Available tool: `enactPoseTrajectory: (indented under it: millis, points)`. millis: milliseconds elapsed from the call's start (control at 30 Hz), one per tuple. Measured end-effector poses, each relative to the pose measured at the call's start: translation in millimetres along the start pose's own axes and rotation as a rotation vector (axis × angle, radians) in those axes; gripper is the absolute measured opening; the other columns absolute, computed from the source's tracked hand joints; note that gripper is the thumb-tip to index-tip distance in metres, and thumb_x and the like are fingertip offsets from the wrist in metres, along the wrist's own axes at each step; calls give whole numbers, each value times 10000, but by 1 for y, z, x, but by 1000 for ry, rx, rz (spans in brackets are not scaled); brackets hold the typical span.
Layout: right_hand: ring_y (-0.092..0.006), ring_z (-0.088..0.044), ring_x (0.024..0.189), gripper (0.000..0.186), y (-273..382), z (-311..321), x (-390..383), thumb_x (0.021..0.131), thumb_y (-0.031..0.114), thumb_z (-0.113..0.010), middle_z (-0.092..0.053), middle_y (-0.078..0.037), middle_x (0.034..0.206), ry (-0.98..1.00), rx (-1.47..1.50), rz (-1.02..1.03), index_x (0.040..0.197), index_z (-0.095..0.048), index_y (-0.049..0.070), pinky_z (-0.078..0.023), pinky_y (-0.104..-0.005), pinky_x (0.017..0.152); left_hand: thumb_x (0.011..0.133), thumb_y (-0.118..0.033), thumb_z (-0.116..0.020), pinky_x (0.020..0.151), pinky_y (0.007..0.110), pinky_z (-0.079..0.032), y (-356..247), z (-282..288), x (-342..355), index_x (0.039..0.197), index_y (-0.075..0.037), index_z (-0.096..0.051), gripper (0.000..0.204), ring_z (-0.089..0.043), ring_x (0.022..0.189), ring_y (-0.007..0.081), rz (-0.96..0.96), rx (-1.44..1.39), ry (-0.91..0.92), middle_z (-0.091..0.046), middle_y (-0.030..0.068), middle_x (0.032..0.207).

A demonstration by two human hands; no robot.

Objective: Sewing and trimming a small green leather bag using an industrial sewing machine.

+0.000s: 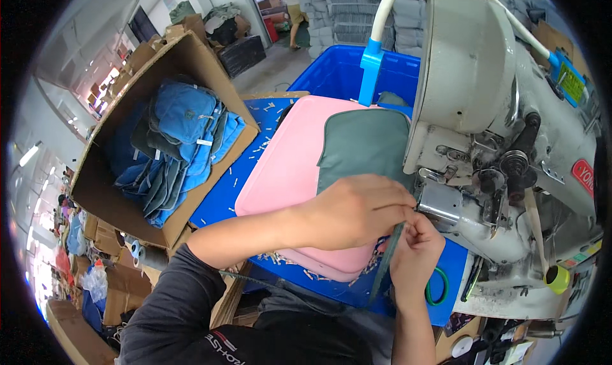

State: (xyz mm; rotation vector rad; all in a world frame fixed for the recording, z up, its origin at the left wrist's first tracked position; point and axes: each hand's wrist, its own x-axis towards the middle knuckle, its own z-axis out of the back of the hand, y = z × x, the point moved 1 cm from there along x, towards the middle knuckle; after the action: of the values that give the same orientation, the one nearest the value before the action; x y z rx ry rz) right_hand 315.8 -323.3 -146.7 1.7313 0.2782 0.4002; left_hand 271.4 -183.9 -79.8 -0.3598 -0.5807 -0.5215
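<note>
My left hand (360, 209) reaches over a pink padded board (274, 174), its fingers bent together beside the machine's metal sewing arm (440, 202). My right hand (414, 250) is just below, thumb and fingers pinched on a dark green strip (392, 256) that hangs down between my hands. Both sets of fingertips meet around the strip's upper end; exactly what my left fingers grip is partly hidden. A dark green fabric panel (363, 135) lies on the pink board, partly under my left hand.
A cardboard box (89, 174) of blue and grey fabric pieces stands left. A blue bin (331, 62) is behind. The grey sewing machine (472, 59) fills the right. Green-handled scissors (437, 292) and scattered scraps lie on the blue tabletop (217, 205).
</note>
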Motion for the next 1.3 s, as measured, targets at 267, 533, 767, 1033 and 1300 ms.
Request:
enactPoseTrajectory:
  millis: [267, 533, 767, 1033, 1300]
  points:
    - [-8, -465, 546, 66, 5, -8, 1, 837, -43, -634, -565, 9, 583, 2, -216, 80, 774, -625, -61, -367, -191, 467, 703, 31, -642, 800, 385, -538, 14, 11, 0, 957, -25, -657, 260, -653, 949, 297, 127, -262, 38, -673, 89, 1047]
    - [0, -464, 550, 86, -3, 5, 2, 874, -65, -575, -574, 21, 644, 40, -2, -8, 804, -620, -42, -341, -173, 460, 705, -39, -677, 837, 387, -542, 8, 2, -1, 998, -16, -663, 294, -652, 979, 291, -90, 2, 67, -662, 126, 1070]
    - [-43, -542, 524, 91, 19, 15, 5, 906, -44, -552, -589, 0, 647, 102, -2, -50, 869, -630, -19, -427, -184, 440, 665, -78, -701, 841, 391, -542, -1, -2, -6, 1039, -22, -647, 382, -647, 999, 295, -52, -3, -15, -652, 129, 1101]
    - [-28, -543, 552, 101, 18, 14, -2, 913, -10, -579, -584, 8, 650, 123, -33, -93, 819, -614, -19, -433, -185, 452, 659, -31, -675, 827, 385, -540, 5, 2, -7, 1044, -24, -643, 386, -648, 1001, 295, 73, -183, -28, -649, 119, 1133]
    - [-5, -509, 570, 143, 17, 17, 1, 937, 8, -565, -580, 27, 652, 68, -127, 26, 800, -593, -20, -353, -162, 497, 634, -8, -666, 832, 387, -538, -11, -11, -11, 1025, -17, -636, 392, -648, 982, 303, 2, -2, -112, -652, 125, 1097]
